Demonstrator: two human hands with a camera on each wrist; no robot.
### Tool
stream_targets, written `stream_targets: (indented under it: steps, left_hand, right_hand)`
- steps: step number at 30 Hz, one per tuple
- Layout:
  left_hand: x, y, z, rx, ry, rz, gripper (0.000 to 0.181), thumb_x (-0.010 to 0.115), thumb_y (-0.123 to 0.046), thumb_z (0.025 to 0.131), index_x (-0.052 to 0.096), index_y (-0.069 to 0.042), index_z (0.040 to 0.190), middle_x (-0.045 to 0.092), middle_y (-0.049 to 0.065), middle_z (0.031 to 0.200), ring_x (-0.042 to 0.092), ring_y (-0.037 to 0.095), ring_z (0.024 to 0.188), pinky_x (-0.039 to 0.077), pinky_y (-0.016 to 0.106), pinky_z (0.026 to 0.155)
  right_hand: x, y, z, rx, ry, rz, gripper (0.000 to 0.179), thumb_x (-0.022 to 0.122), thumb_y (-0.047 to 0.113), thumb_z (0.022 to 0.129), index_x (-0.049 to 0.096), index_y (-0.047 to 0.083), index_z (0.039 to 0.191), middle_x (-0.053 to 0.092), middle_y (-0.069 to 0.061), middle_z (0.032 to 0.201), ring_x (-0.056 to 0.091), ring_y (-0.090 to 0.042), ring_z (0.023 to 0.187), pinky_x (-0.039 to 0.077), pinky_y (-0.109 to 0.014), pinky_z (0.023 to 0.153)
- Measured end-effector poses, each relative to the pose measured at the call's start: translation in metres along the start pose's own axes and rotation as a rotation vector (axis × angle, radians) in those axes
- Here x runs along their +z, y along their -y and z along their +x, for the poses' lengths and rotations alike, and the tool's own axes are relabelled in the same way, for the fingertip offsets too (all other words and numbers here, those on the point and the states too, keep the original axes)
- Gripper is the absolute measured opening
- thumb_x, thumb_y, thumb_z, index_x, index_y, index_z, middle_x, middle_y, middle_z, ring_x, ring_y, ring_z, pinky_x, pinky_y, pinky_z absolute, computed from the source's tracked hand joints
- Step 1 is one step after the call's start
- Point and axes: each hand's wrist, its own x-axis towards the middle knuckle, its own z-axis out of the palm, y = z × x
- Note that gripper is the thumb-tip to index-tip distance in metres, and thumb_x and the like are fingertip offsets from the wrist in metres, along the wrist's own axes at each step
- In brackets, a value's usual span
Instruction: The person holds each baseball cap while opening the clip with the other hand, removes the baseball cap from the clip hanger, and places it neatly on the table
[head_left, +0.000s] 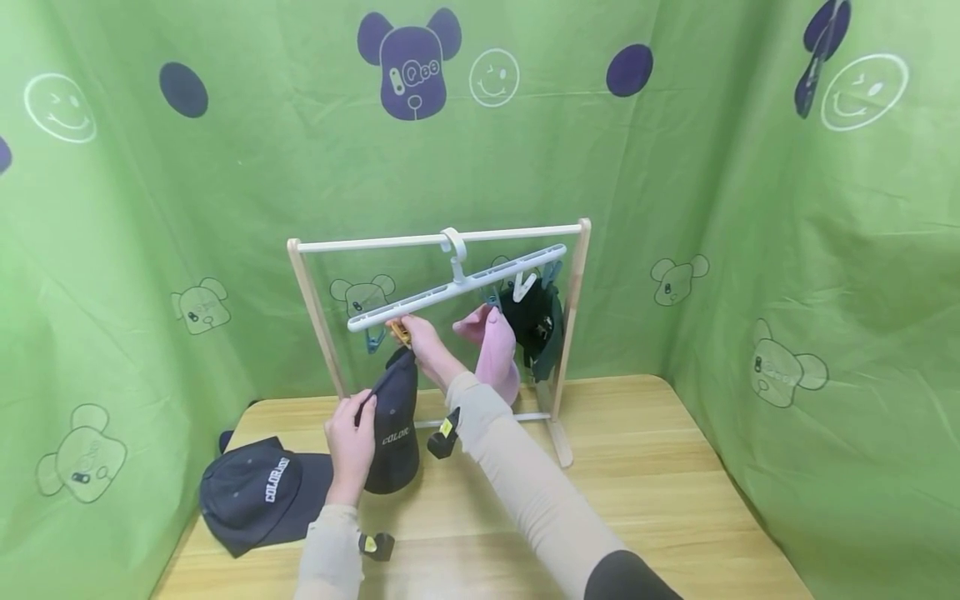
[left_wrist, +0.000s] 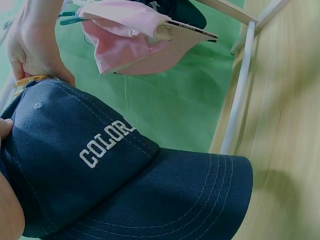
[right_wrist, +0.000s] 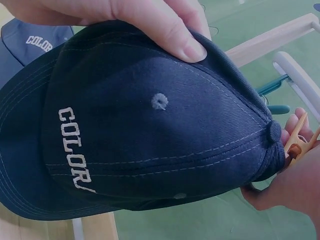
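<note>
A navy cap (head_left: pixel 393 429) with white lettering hangs crown up, brim down, below the low left end of a tilted pale-blue clip hanger (head_left: pixel 420 302). My left hand (head_left: pixel 349 442) grips the cap's side edge; in the right wrist view its thumb (right_wrist: pixel 194 50) presses on the crown. At the crown's top, my right hand (head_left: pixel 426 343) pinches an orange clip (head_left: pixel 399 332). That clip (right_wrist: pixel 299 135) sits right by the cap's top button in the right wrist view. Just left of it, a teal clip (head_left: pixel 373 340) hangs from the hanger.
A pink cap (head_left: pixel 497 358) and a dark green cap (head_left: pixel 534 325) hang on the hanger's right half, near a white clip (head_left: pixel 524 287). The hanger hooks over a wooden rack (head_left: pixel 360 245). Another navy cap (head_left: pixel 243 496) lies on the table (head_left: pixel 637 483) at left.
</note>
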Motion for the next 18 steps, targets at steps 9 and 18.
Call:
stream_targets:
  steps: [9, 18]
  left_hand:
    - [-0.0016, 0.0017, -0.0022, 0.013, -0.013, -0.003, 0.014, 0.067, -0.006, 0.088, 0.074, 0.0, 0.099, 0.07, 0.018, 0.084, 0.064, 0.033, 0.073, 0.044, 0.033, 0.07]
    - [-0.0029, 0.0055, -0.0045, -0.039, -0.022, -0.02, 0.015, 0.068, -0.008, 0.089, 0.074, -0.002, 0.101, 0.072, 0.018, 0.094, 0.067, 0.034, 0.084, 0.048, 0.034, 0.077]
  right_hand:
    - [-0.002, 0.0016, -0.0037, -0.003, -0.005, -0.069, 0.038, 0.036, 0.013, 0.101, 0.06, -0.011, 0.119, 0.056, 0.0, 0.079, 0.049, -0.006, 0.071, 0.041, -0.017, 0.069]
    - [-0.0039, 0.0018, -0.0057, 0.034, 0.022, -0.084, 0.039, 0.037, 0.018, 0.101, 0.06, -0.006, 0.12, 0.056, 0.003, 0.078, 0.045, -0.005, 0.066, 0.034, -0.019, 0.061]
